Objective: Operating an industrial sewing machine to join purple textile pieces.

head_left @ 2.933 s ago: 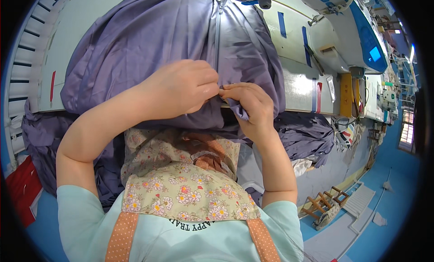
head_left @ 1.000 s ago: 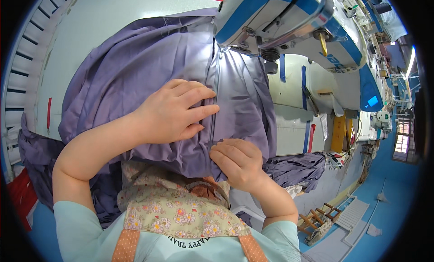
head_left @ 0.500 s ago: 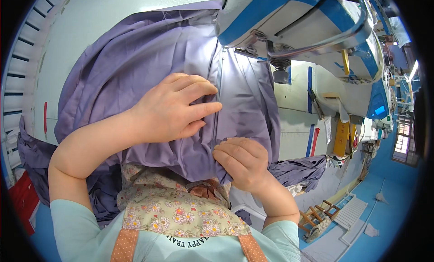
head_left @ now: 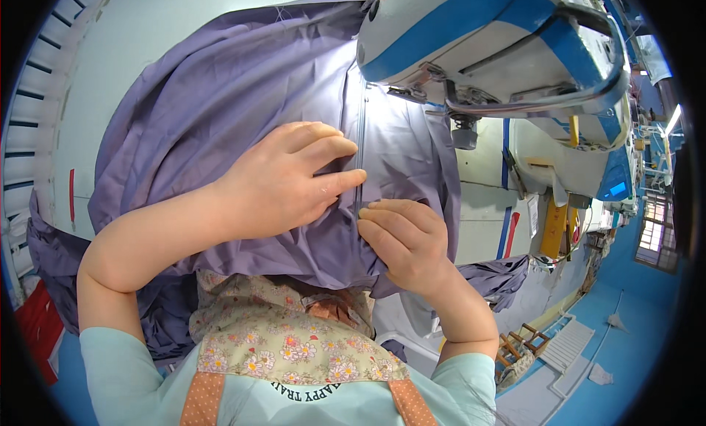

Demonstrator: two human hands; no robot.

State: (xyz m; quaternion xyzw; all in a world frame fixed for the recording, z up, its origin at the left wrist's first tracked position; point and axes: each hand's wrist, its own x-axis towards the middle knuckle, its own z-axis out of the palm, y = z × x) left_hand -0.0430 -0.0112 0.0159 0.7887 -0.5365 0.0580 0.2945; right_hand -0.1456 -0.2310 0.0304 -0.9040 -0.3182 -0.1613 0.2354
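A large piece of purple fabric lies gathered in folds over the sewing table and hangs off its near edge. Down it runs a narrow dark strip that looks like a zipper, leading up under the head of a blue-and-white sewing machine. My left hand rests on the fabric left of the strip, fingers apart, the index fingertip touching beside it. On the strip's right side, nearer to me, my right hand pinches the fabric along it. The fingertips' exact grip is hidden.
A bent metal bar and a dark knob sit on the machine's near side. Right of the fabric, the pale tabletop carries blue and red tape. More purple cloth hangs at right. A wooden stool stands on the floor.
My right hand has slid away from me along the strip, closer to my left hand. The left hand has stayed almost in place, and the fabric's near part has shifted slightly.
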